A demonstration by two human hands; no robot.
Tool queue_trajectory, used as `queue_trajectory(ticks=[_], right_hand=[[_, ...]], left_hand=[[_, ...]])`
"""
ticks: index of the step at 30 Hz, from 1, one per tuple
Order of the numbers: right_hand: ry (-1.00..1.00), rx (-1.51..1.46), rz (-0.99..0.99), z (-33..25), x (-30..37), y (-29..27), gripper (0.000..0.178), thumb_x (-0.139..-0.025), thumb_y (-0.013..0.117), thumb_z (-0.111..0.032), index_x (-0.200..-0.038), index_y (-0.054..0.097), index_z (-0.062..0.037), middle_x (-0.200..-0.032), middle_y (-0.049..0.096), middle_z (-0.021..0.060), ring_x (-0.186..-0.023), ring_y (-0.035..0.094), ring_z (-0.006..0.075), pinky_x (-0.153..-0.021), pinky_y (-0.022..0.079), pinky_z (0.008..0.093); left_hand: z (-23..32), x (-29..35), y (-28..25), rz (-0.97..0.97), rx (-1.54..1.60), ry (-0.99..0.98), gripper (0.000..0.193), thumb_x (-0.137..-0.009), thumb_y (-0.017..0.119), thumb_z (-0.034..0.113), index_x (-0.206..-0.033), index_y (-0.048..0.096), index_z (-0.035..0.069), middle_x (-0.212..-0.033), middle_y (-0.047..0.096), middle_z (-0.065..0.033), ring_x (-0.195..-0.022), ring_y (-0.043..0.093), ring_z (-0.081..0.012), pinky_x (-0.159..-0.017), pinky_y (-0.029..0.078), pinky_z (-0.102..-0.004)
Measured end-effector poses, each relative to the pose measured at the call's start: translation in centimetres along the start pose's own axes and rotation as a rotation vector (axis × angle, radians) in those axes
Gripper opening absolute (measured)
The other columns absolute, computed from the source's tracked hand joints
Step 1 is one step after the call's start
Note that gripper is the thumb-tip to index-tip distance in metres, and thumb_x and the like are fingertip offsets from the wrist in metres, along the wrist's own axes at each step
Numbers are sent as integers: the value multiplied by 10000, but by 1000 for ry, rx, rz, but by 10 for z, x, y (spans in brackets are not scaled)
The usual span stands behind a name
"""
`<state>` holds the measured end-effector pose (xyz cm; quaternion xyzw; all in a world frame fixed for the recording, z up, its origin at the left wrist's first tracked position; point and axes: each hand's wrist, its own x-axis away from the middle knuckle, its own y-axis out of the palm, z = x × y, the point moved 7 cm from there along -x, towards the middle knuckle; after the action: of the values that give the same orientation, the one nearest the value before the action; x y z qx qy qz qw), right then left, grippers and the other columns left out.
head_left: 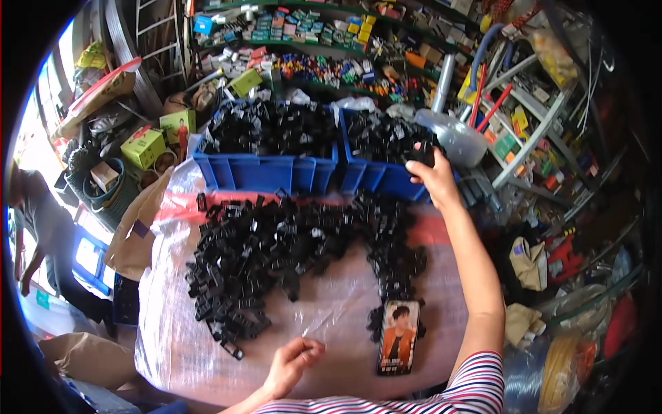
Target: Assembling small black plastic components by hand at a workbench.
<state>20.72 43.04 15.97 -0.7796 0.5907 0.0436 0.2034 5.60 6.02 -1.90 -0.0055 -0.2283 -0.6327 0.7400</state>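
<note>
My right hand reaches out over the right corner of the right blue bin. Its thumb and fingers curl around small black plastic parts at the bin's rim. My left hand is low over the near side of the wrapped work surface, fingers bent together; whatever they may hold is hidden. Between the hands and the bins spreads a curved heap of black plastic parts, with a strip running down its right side. A phone showing a person on its screen rests against that strip's near end.
A second blue bin, heaped with black parts, stands on the left. Behind are shelves of small boxes. A metal frame and a wire coil stand to the right. Another person is at the far left, near a bucket.
</note>
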Motion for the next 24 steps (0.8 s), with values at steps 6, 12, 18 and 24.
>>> queue_trajectory(ticks=[6, 12, 18, 24], right_hand=[[-347, 454, 280, 7, -145, -33, 471, -668, 670, -100, -1105, 521, -10, -899, 619, 93, -821, 594, 186, -715, 479, 317], [-154, 685, 201, 27, -189, 16, 552, -622, 678, -211, -1127, 528, -48, -996, 623, 179, -936, 599, 305, -808, 460, 358], [-46, 865, 231, 44, -189, 20, 649, -639, 725, -348, -1188, 492, -91, -1141, 574, 170, -1069, 535, 325, -896, 417, 381], [34, 997, 206, 49, -191, 19, 652, -683, 671, -463, -1220, 471, -153, -1179, 560, 140, -1117, 477, 346, -922, 316, 508]], left_hand=[[-9, -3, -5, -29, -142, -120, 195, -861, 585, 149, -1015, 619, 35, -878, 603, 4, -862, 510, -78, -803, 400, -226], [-4, -3, -4, -34, 44, -7, 118, -858, 572, 112, -940, 600, 32, -809, 563, 17, -754, 496, -75, -690, 400, -215], [-13, -5, -9, -75, 115, -39, 114, -869, 555, 89, -959, 590, 29, -853, 575, 1, -803, 516, -83, -725, 411, -219], [-17, -5, -9, -97, 167, -32, 128, -877, 548, 93, -975, 587, 20, -861, 583, -7, -821, 522, -88, -739, 419, -226]])
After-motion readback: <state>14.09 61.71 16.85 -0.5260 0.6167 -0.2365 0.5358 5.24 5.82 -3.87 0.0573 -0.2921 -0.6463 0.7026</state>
